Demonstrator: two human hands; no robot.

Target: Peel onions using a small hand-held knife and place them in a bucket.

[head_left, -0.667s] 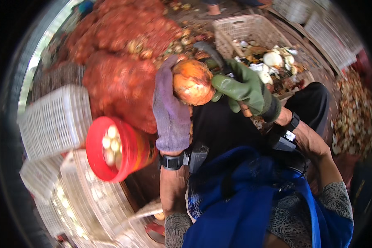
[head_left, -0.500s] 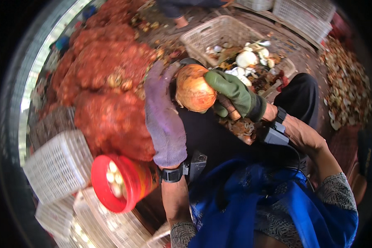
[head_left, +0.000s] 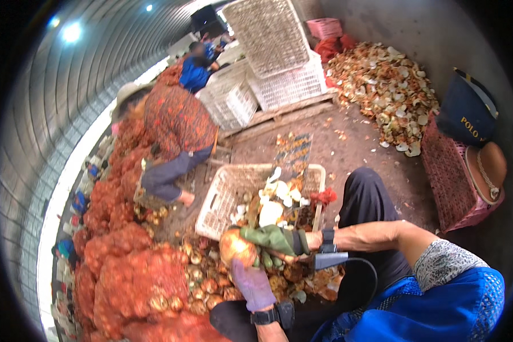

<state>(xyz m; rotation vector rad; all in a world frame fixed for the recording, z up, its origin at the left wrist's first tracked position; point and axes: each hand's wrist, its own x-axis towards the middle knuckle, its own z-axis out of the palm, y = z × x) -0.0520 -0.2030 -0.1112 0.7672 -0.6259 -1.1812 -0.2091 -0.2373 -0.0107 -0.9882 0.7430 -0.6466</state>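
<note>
Left hand [head_left: 253,286]: fingertips hidden behind onion [head_left: 236,249]. Left forearm [head_left: 272,332] cut by lower edge. Far people [head_left: 211,51] blurred.

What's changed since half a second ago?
The view has swung up and right; the red bucket left it, more of a seated co-worker shows. The onion sits lower in frame, purple-gloved left hand and green-gloved right hand still on it.

The left hand [head_left: 254,285], in a purple glove, meets an orange-skinned onion [head_left: 237,248] at its near side, while the right hand [head_left: 272,240], gloved in green, touches it from the right, fingers curled round a wooden handle [head_left: 284,257]. Just beyond stands a pale crate [head_left: 215,208] of white onion pieces and scraps. Red mesh sacks [head_left: 132,279] bulge at left; a person [head_left: 179,122] sits bent beside them. Peelings [head_left: 385,91] heap up at upper right.
</note>
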